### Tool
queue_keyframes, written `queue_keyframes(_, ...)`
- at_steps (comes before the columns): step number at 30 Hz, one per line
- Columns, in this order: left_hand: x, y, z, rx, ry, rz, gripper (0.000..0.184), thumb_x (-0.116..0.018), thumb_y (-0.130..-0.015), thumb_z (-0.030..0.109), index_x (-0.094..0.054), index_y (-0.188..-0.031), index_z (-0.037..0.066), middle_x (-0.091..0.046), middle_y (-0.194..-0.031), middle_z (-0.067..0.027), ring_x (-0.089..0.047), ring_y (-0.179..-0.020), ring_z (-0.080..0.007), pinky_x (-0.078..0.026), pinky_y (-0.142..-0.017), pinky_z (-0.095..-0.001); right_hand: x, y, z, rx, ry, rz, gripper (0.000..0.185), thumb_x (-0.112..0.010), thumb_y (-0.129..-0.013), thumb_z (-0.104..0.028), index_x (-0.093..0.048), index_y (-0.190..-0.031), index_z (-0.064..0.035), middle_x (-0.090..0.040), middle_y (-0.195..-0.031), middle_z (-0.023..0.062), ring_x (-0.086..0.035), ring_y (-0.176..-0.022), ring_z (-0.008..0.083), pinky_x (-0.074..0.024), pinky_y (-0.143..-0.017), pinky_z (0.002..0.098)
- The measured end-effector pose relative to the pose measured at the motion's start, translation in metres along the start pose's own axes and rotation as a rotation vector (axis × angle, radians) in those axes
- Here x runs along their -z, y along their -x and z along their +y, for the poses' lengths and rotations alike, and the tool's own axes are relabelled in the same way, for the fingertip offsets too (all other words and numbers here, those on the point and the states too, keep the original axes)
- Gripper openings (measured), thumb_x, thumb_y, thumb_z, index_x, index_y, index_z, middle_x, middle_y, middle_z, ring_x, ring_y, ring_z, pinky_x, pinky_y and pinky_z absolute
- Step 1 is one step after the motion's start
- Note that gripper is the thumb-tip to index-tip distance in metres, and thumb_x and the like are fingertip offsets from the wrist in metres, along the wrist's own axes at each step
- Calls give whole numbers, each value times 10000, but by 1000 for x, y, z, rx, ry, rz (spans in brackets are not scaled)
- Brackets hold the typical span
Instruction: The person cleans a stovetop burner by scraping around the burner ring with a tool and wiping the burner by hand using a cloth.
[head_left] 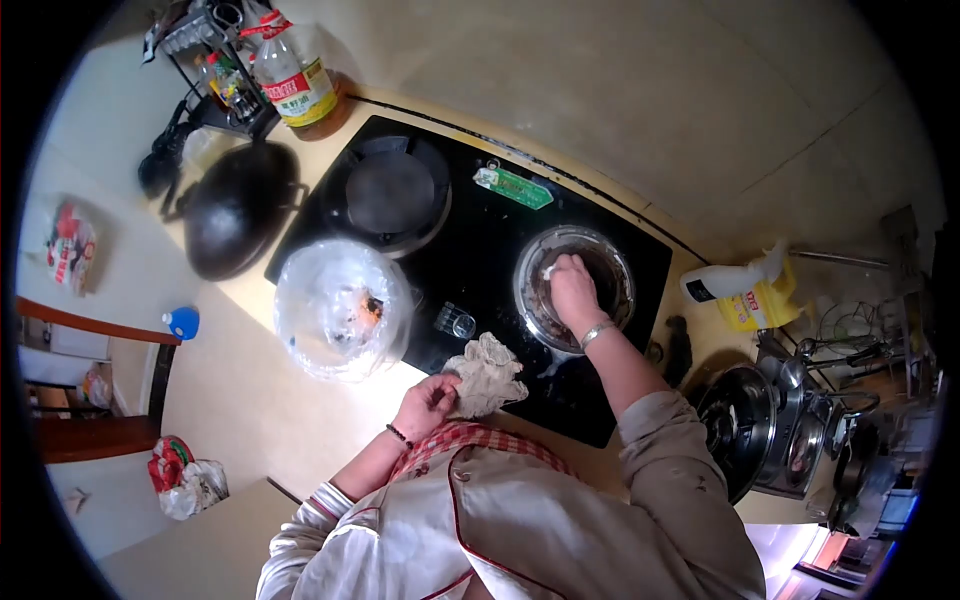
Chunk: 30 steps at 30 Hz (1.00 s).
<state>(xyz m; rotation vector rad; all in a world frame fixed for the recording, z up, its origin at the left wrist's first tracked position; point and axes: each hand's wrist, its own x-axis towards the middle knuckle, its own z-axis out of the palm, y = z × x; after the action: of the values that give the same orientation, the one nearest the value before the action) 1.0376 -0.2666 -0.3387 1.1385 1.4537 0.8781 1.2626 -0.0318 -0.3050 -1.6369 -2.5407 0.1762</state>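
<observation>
My right hand point(574, 290) reaches into a round metal burner ring point(527, 290) on the right of the black glass stove point(470, 235). Its fingers are bunched round something whitish, too small to name. At the stove's front edge my left hand point(430, 403) pinches the edge of a crumpled beige cloth point(487, 377). Just behind the cloth is a small clear object point(456, 321) on the glass. A basin lined with clear plastic point(300, 315) stands left of it, with a small orange-brown scrap inside.
A black wok point(240, 210) and an oil bottle point(298, 90) stand at the left back. The left burner point(390, 190) and a green label point(515, 187) are on the stove. To the right are a yellow-and-white package point(755, 300) and a dark pan point(735, 420).
</observation>
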Motion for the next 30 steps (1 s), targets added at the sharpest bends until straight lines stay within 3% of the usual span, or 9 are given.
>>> queue_keyframes(2,0,1,1,5,7,8,227,-558,-890,33,-602,-1112,49,-581,-804,-12,-552,-751,-95,-468,-734,-229,-1,8,4,140,-39,-64,153,-537,-784,-43,-666,-819,32,-553,-1036,158,-489,-1055,302,-440,-923,386)
queue_keyframes(6,-2,2,-2,17,27,6,221,-557,-892,38,-601,-1108,53,-579,-797,-7,-547,-741,-89,-466,-729,-226,-4,19,10,159,-93,-77,138,-526,-792,-37,-648,-799,29,-570,-1040,173,-509,-1055,322,-453,-912,395)
queue_keyframes(9,3,5,-1,36,-12,-10,219,-557,-895,43,-597,-1110,57,-575,-792,-5,-540,-728,-81,-465,-718,-224,6,15,17,6,-329,-191,120,-545,-836,-41,-634,-787,24,-599,-1047,200,-574,-980,387,-472,-873,413)
queue_keyframes(11,5,8,-5,52,45,-33,254,-535,-886,-2,-580,-1130,51,-545,-803,15,-513,-739,-66,-449,-726,-208,19,5,23,-33,-477,-240,117,-591,-834,-71,-637,-774,18,-610,-978,217,-595,-919,377,-478,-849,408)
queue_keyframes(12,5,10,-6,70,103,-64,292,-512,-877,-47,-564,-1150,44,-515,-815,35,-486,-751,-51,-434,-733,-193,27,1,19,-112,-548,-127,106,-614,-825,-88,-657,-790,3,-614,-913,223,-604,-879,371,-484,-814,414)
queue_keyframes(15,5,12,4,94,59,-60,300,-512,-867,-59,-559,-1146,40,-506,-804,36,-480,-749,-46,-429,-731,-188,2,-18,23,-38,-496,173,89,-617,-815,-72,-680,-845,-16,-617,-908,202,-602,-861,377,-491,-781,420)
queue_keyframes(21,5,13,8,75,-21,-28,247,-527,-894,-1,-570,-1131,56,-557,-825,10,-510,-754,-72,-449,-738,-214,-13,2,6,98,-279,132,105,-554,-814,-43,-658,-809,-30,-601,-898,174,-573,-877,364,-475,-800,417)
queue_keyframes(23,3,13,4,82,-13,-21,234,-532,-903,23,-572,-1130,59,-571,-828,4,-517,-759,-77,-453,-742,-219,-11,16,3,128,-190,39,134,-531,-812,-59,-655,-854,-30,-592,-983,135,-535,-1012,306,-461,-875,382)
queue_keyframes(30,5,8,4,95,-48,-28,206,-538,-919,66,-582,-1120,61,-594,-834,-6,-526,-771,-78,-458,-747,-226,-1,61,19,290,-142,-35,120,-528,-782,-25,-623,-854,-22,-563,-1012,115,-518,-998,283,-469,-855,376)
